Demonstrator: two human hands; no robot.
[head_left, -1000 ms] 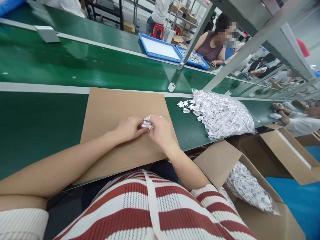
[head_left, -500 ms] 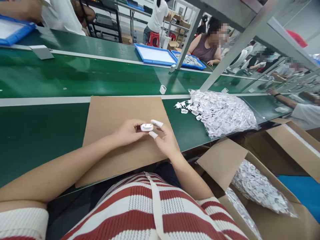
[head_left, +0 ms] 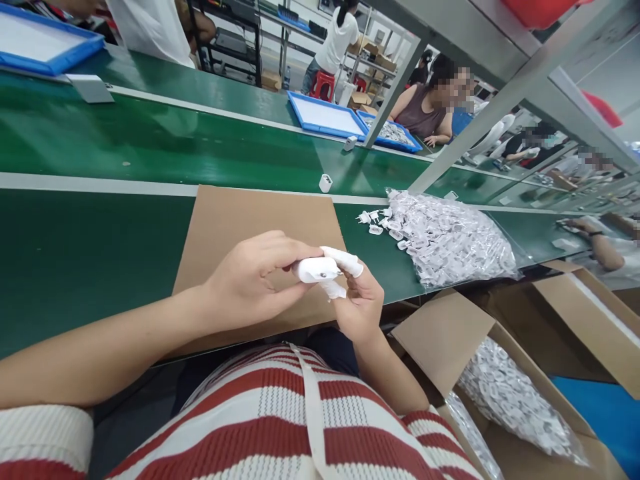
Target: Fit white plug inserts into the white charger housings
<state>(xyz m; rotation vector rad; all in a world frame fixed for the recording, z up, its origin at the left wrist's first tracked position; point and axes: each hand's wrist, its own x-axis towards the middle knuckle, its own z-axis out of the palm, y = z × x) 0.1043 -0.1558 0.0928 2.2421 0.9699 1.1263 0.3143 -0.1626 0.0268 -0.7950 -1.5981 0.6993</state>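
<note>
My left hand (head_left: 247, 277) grips a small white power adapter (head_left: 309, 270) by its left end, thumb below and fingers above. The adapter lies level, and a metal pin shows on the side facing me. My right hand (head_left: 364, 300) closes on its right end, with white covers on the thumb and a finger. Those covered tips hide part of the adapter. Both hands are over a brown cardboard sheet (head_left: 265, 213). Another white adapter housing (head_left: 325, 183) stands beyond the sheet's far edge.
A clear bag of white plug parts (head_left: 455, 240) lies on the right, several loose plug parts (head_left: 375, 220) beside it. An open carton (head_left: 440, 333) with more bagged parts stands lower right. Blue-rimmed trays (head_left: 327, 117) and a seated person (head_left: 420, 110) are across the green bench.
Both hands have come nearer to me with the adapter. The right fingers, which were spread at its right end, have closed in on it. The view has shifted slightly.
</note>
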